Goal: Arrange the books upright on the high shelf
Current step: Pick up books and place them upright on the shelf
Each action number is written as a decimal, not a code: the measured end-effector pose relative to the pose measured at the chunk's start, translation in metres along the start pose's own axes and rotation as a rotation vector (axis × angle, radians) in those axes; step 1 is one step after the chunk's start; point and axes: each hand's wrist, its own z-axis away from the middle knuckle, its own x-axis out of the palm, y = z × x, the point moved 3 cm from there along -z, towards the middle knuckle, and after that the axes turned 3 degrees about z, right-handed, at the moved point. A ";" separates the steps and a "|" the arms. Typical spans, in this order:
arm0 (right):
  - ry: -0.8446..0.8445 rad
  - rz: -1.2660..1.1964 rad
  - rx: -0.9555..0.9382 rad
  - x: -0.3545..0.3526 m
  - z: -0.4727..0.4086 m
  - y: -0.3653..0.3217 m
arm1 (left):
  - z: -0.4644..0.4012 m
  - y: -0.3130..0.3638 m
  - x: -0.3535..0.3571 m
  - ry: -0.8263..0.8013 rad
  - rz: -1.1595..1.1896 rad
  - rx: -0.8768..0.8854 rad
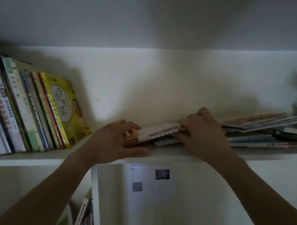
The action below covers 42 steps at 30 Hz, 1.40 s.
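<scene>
While both hands pinch its ends, the left hand (114, 139) and right hand (201, 131) hold a thin book (158, 132) between them; light, bendy, best gripped at the spine.

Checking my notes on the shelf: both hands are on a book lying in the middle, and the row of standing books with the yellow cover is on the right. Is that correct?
Not quite. The head view shows the left hand and right hand on the middle book, but the standing row with the yellow book is on the left; the right holds flat books.
</scene>
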 end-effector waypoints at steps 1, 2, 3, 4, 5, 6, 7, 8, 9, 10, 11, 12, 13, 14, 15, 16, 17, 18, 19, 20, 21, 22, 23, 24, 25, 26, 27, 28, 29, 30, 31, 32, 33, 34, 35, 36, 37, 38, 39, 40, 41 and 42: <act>0.090 -0.080 -0.005 0.000 -0.009 -0.001 | 0.000 -0.001 0.000 0.019 -0.016 0.000; 0.154 -0.155 0.012 0.002 -0.018 -0.003 | -0.001 -0.004 0.001 0.046 -0.032 -0.001; 0.201 -0.248 0.039 0.003 -0.026 -0.008 | -0.001 -0.007 0.001 0.094 -0.033 -0.006; 0.213 -0.373 0.080 0.006 -0.035 -0.016 | -0.002 -0.011 0.001 0.160 -0.027 -0.015; 0.211 -0.520 0.126 0.008 -0.044 -0.025 | -0.003 -0.014 -0.001 0.226 -0.021 -0.031; 0.189 -0.665 0.195 0.011 -0.051 -0.035 | -0.003 -0.018 -0.002 0.273 -0.009 -0.052; 0.151 -0.799 0.269 0.016 -0.057 -0.046 | -0.003 -0.020 -0.004 0.306 0.021 -0.073; 0.103 -0.925 0.326 0.021 -0.062 -0.057 | -0.002 -0.022 -0.006 0.337 0.067 -0.089; 0.048 -1.053 0.356 0.028 -0.067 -0.071 | 0.001 -0.021 -0.008 0.373 0.115 -0.102; -0.028 -1.161 0.360 0.033 -0.071 -0.088 | 0.003 -0.020 -0.012 0.417 0.148 -0.107; -0.088 -1.225 0.343 0.036 -0.074 -0.104 | 0.006 -0.018 -0.014 0.468 0.151 -0.107; -0.120 -1.259 0.323 0.039 -0.077 -0.119 | 0.008 -0.017 -0.017 0.524 0.126 -0.111; -0.124 -1.294 0.294 0.041 -0.081 -0.132 | 0.012 -0.015 -0.019 0.582 0.086 -0.126; -0.129 -1.341 0.264 0.040 -0.084 -0.143 | 0.016 -0.016 -0.022 0.630 0.049 -0.147; -0.139 -1.395 0.232 0.041 -0.088 -0.153 | 0.021 -0.019 -0.024 0.656 0.027 -0.159; -0.166 -1.420 0.214 0.042 -0.091 -0.162 | 0.026 -0.022 -0.027 0.660 0.018 -0.158; -0.189 -1.438 0.189 0.044 -0.094 -0.170 | 0.033 -0.026 -0.031 0.641 0.007 -0.156; -0.232 -1.443 0.161 0.049 -0.096 -0.178 | 0.041 -0.029 -0.037 0.602 -0.039 -0.148; -0.269 -1.451 0.137 0.057 -0.098 -0.186 | 0.047 -0.034 -0.044 0.566 -0.154 -0.126; -0.315 -1.458 0.120 0.059 -0.096 -0.194 | 0.053 -0.040 -0.053 0.544 -0.316 -0.104; -0.361 -1.460 0.110 0.060 -0.094 -0.202 | 0.059 -0.047 -0.062 0.522 -0.469 -0.103; -0.405 -1.446 0.091 0.059 -0.090 -0.208 | 0.064 -0.054 -0.071 0.483 -0.564 -0.136; -0.448 -1.405 0.062 0.058 -0.086 -0.212 | 0.070 -0.063 -0.081 0.454 -0.604 -0.164; -0.485 -1.359 0.021 0.055 -0.081 -0.216 | 0.075 -0.073 -0.089 0.434 -0.603 -0.178; -0.488 -1.295 -0.035 0.054 -0.078 -0.221 | 0.080 -0.083 -0.093 0.409 -0.593 -0.177; -0.484 -1.225 -0.079 0.052 -0.076 -0.225 | 0.084 -0.090 -0.096 0.386 -0.585 -0.164; -0.471 -1.181 -0.109 0.053 -0.077 -0.228 | 0.087 -0.096 -0.097 0.365 -0.575 -0.147; -0.453 -1.149 -0.131 0.053 -0.081 -0.234 | 0.088 -0.101 -0.096 0.352 -0.556 -0.129; -0.446 -1.124 -0.143 0.053 -0.084 -0.240 | 0.088 -0.103 -0.094 0.351 -0.528 -0.114; -0.447 -1.122 -0.136 0.054 -0.088 -0.245 | 0.088 -0.106 -0.092 0.363 -0.496 -0.101; -0.445 -1.114 -0.119 0.057 -0.091 -0.248 | 0.089 -0.108 -0.090 0.386 -0.463 -0.088; -0.426 -1.099 -0.098 0.063 -0.092 -0.249 | 0.090 -0.110 -0.088 0.411 -0.432 -0.077; -0.413 -1.080 -0.070 0.065 -0.091 -0.249 | 0.091 -0.113 -0.087 0.431 -0.406 -0.065; -0.400 -1.061 -0.049 0.067 -0.090 -0.248 | 0.092 -0.114 -0.087 0.445 -0.390 -0.052; -0.381 -1.052 -0.038 0.069 -0.090 -0.247 | 0.092 -0.115 -0.087 0.453 -0.385 -0.040; -0.357 -1.049 -0.022 0.070 -0.090 -0.247 | 0.093 -0.115 -0.087 0.461 -0.382 -0.029; -0.340 -1.051 -0.004 0.068 -0.090 -0.246 | 0.093 -0.116 -0.088 0.470 -0.374 -0.020; -0.327 -1.059 0.010 0.066 -0.089 -0.246 | 0.093 -0.117 -0.087 0.475 -0.362 -0.015; -0.313 -1.058 0.019 0.065 -0.089 -0.247 | 0.094 -0.118 -0.087 0.474 -0.352 -0.012; -0.305 -1.050 0.022 0.061 -0.087 -0.248 | 0.094 -0.119 -0.086 0.474 -0.346 -0.010; -0.294 -1.036 0.016 0.059 -0.086 -0.248 | 0.094 -0.120 -0.086 0.479 -0.340 -0.011; -0.283 -1.009 0.010 0.057 -0.085 -0.248 | 0.094 -0.122 -0.085 0.486 -0.334 -0.013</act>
